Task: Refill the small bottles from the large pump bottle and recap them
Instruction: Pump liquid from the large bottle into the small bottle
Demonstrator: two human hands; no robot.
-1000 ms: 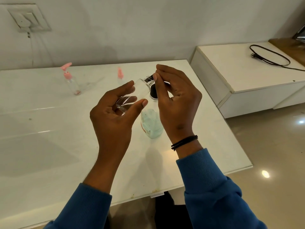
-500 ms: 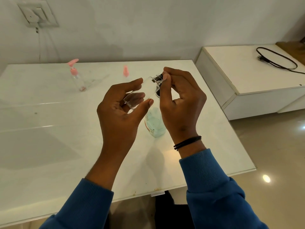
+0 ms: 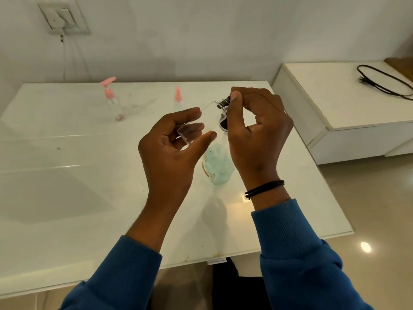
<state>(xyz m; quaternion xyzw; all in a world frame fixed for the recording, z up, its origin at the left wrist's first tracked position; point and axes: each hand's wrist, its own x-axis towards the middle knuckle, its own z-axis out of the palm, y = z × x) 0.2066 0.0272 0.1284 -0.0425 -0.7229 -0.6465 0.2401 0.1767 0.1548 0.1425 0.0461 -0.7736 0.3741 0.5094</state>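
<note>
The held bottle (image 3: 202, 118) was clear, its cap (image 3: 225, 101) black; behind it, pumps (image 3: 108, 86) were pink, sleeves (image 3: 297, 253) blue.

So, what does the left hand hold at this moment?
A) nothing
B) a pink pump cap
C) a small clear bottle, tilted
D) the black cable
C: the left hand grips a small clear bottle tilted above the table, its neck toward the right hand, whose fingers pinch a dark cap at that neck.
</note>
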